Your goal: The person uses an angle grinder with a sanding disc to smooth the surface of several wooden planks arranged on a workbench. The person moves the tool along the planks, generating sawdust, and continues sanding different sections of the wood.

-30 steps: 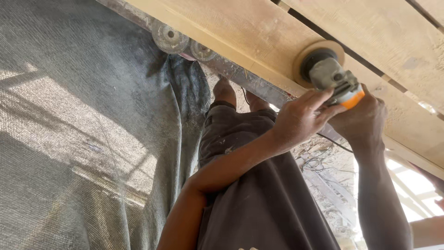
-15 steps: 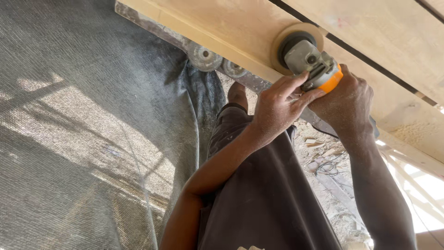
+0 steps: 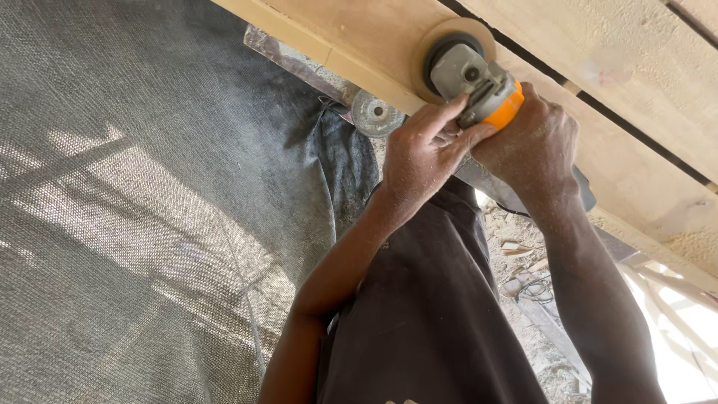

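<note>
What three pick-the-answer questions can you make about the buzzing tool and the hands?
1. Where does the sanding disc of the angle grinder sit?
A. flat against the wooden board
B. on the grey mesh sheet
C. in a bucket

2. What colour is the grinder's body just behind its grey head?
A. blue
B. orange
C. green

3. How is the grinder held?
A. by one hand
B. by no hand
C. by both hands

Answers: 1 A, the round disc lies pressed on the pale board. 2 B, an orange part shows between the hands. 3 C, the left hand steadies the head end, and the right hand wraps the body.
</note>
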